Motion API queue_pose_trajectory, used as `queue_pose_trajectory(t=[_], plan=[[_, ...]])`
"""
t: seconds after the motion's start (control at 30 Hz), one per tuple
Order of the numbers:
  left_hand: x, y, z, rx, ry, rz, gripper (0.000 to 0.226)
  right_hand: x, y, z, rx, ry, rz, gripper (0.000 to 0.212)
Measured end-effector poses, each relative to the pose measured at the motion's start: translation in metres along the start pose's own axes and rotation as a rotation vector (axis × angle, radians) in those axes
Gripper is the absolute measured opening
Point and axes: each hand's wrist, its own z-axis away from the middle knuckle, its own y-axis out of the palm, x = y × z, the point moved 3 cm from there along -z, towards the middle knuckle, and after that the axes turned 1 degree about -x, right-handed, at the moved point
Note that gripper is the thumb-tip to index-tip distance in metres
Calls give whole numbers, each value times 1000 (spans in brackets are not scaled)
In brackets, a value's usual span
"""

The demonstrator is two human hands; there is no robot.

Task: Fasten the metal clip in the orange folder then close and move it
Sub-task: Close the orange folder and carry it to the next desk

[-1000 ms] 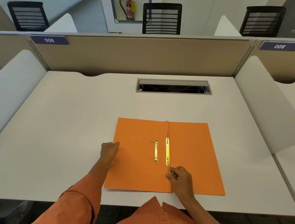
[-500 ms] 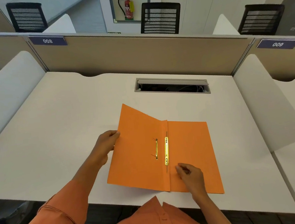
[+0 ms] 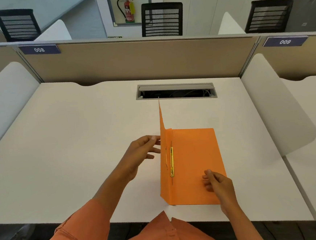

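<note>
Currently the left hand (image 3: pixel 137 157) has its fingers spread and loose, fingertips (image 3: pixel 155 138) touching the outer face of the raised front cover (image 3: pixel 162 136); that's a push contact, not a pinch, nothing is clamped. Right hand (image 3: pixel 218 183) is half curled, fingertips resting on the back panel near its front right corner, pinning it down, also holding nothing. Cover stands near vertical, edge-on to the camera, so roughly mid-swing toward closed. Thin orange card folder (image 3: pixel 194 155) lies on the plain white desk (image 3: pixel 79 145), near the front edge, in front of the grey cable slot (image 3: pixel 175 92). Flat brass-coloured metal clip (image 3: pixel 171 161) lies along the spine and looks pressed down, so fastening seems done, though I can't confirm the prongs are locked. Handling guess: very light, thin card, stiff enough to stand unsupported but it'll bow if pushed at one corner; smooth desk means it probably slides easily, hence the pinning hand. Best to push the cover mid-edge, let it fall over the clip, then press flat near the spine where the clip makes a bump. For the move, pinch both layers along the open right edge, or slide it flat.
</note>
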Motion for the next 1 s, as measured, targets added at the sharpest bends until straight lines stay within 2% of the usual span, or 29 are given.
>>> queue_pose_trajectory(t=[0.2, 0.33, 0.6, 0.73, 0.83, 0.93, 1.0], plan=[[16, 37, -4, 155, -82, -73, 35, 9, -15, -4, 29, 60, -131, 34], [28, 54, -7, 201, -129, -105, 37, 14, -28, -7, 43, 83, -199, 42], [75, 59, -21, 78, -336, -141, 33, 12, -53, -20, 173, 197, -264, 65], [104, 59, -28, -18, -466, -153, 26, 4, -64, -32, 154, 288, -283, 65], [119, 64, -28, -77, -524, -143, 31, -4, -69, -39, 85, 252, -173, 55], [127, 72, -28, -98, -548, -109, 33, -8, -73, -41, -10, 89, 59, 31], [130, 77, -27, -106, -553, -96, 34, -7, -72, -40, -45, -27, 218, 33]])
